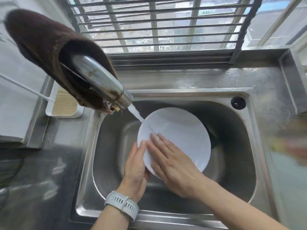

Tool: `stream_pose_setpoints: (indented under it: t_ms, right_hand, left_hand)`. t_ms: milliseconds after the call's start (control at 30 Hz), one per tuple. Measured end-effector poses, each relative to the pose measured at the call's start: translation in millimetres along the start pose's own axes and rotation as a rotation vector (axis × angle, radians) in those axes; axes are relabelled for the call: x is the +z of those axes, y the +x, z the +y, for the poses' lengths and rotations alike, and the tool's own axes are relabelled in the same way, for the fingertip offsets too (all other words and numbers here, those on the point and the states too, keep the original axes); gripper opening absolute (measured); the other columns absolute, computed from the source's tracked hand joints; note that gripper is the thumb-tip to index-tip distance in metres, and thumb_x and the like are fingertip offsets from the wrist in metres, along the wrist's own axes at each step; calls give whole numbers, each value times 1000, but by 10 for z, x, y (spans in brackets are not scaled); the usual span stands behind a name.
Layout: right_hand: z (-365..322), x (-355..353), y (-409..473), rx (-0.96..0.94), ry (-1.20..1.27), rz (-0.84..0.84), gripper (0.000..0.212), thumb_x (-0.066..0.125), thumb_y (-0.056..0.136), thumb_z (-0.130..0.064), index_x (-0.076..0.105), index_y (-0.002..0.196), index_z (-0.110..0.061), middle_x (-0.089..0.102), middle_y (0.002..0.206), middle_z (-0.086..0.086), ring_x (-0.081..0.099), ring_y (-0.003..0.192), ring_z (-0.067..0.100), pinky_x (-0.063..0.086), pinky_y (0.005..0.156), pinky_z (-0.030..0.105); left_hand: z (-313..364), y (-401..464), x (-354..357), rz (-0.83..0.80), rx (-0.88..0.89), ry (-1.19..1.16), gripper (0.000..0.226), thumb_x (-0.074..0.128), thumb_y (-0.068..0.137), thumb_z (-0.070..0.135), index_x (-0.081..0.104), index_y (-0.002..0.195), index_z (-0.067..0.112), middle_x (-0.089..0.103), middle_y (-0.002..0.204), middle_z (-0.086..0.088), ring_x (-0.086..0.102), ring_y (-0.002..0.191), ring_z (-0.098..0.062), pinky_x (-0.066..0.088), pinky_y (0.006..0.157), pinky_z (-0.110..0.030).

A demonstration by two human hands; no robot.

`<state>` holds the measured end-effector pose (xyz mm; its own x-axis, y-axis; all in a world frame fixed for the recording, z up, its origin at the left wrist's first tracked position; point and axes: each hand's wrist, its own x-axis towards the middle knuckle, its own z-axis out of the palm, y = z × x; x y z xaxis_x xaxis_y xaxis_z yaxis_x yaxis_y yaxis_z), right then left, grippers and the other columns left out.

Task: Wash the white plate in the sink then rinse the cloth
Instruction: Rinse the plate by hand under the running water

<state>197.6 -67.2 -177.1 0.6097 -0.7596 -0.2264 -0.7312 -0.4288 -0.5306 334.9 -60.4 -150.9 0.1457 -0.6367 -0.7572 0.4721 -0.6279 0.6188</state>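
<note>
**Caller:** Over the sink (245, 163), what have you got?

**Operator:** I've got the white plate (181, 135) held tilted above the steel basin, right under the faucet (103, 83). The water stream (135, 112) is running and lands on the plate's upper left rim. My left hand (135, 165) grips the plate's lower left edge, thumb curled over the front, fingers hidden behind it. My right hand (169, 160) is laid flat and open on the plate's face, fingers spread, holding nothing, just pressing on the surface.

**Caller:** How far along are we?

**Operator:** Mid-wash on the plate, I'd judge. Water's flowing and a bare palm is on the face, so the plate step is in hand but not finished. The cloth part isn't begun: the brown cloth (43, 45) hangs draped over the faucet neck, up and left, clear of the stream.

**Caller:** And how does the plate look?

**Operator:** Plain white, round, smooth, with a shallow rim. No food marks that I can see on the exposed part, and there's a wet sheen where the water runs. Something dark sits in the basin behind its right edge; I can't tell what.

**Caller:** Anything else nearby?

**Operator:** A white wristband (122, 205) on my left wrist, that's all.
</note>
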Motion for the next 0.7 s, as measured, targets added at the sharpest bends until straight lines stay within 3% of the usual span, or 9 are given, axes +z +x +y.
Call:
stream_pose_setpoints:
  t_ms: [67,133,267,433,533,700]
  right_hand:
    - [84,-14,314,-36,-33,29,61,15,105,-46,6,161,-23,-4,169,-3,-9,155,13,-1,126,35]
    - [337,-84,476,50,-146,71,65,18,104,-50,4,161,-24,-4,169,-1,-7,156,16,1,127,38]
    - [716,-106,76,255,-216,-37,70,10,102,-58,-9,160,-24,-21,166,-1,-21,153,16,-2,127,40]
    - [-65,24,-163,51,28,-170,60,7,106,-50,-23,155,-32,-38,158,-13,-38,144,4,-21,121,33]
    - [-14,60,342,10,-64,-1,60,10,107,-45,-9,160,-24,-22,166,-6,-25,151,10,-10,125,38]
    - [424,0,44,249,-116,-77,72,0,99,-59,-16,158,-22,-27,164,-4,-26,150,12,-1,126,39]
  left_hand:
    - [-41,-32,-13,19,9,20,33,48,108,37,69,132,26,77,123,1,74,114,-18,53,103,-42]
    - [-65,-51,-55,57,44,64,32,48,107,39,70,128,26,79,119,1,76,108,-17,56,95,-39]
    - [0,-25,-151,123,120,87,35,48,107,42,66,133,25,78,120,2,72,116,-23,52,108,-50]
    - [-21,17,-75,101,44,41,37,46,107,42,67,132,25,75,128,-1,71,119,-21,50,110,-49]
    - [-45,-21,-75,53,45,36,38,46,108,41,67,135,24,75,128,2,69,121,-19,48,113,-47]
    - [44,10,-195,75,114,65,33,48,107,43,68,128,27,79,119,0,72,116,-24,54,106,-50]
